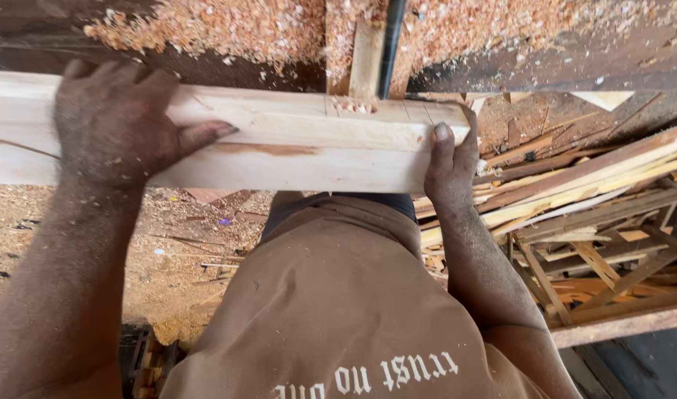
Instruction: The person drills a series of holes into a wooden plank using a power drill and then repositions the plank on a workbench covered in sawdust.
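We are gripping the plank (294,148) with our left hand (113,122) spread on top, our right hand (449,166) clutching its end, above sawdust (228,26).

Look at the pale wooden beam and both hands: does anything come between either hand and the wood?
Nothing visible does. The left hand lies flat on the wooden beam, and the right hand grips its end directly.

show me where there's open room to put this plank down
Little bare room. Free patches: the dark bench top right of the black pipe, and the sawdust floor under the plank. Crowded: the scrap offcut pile at right.
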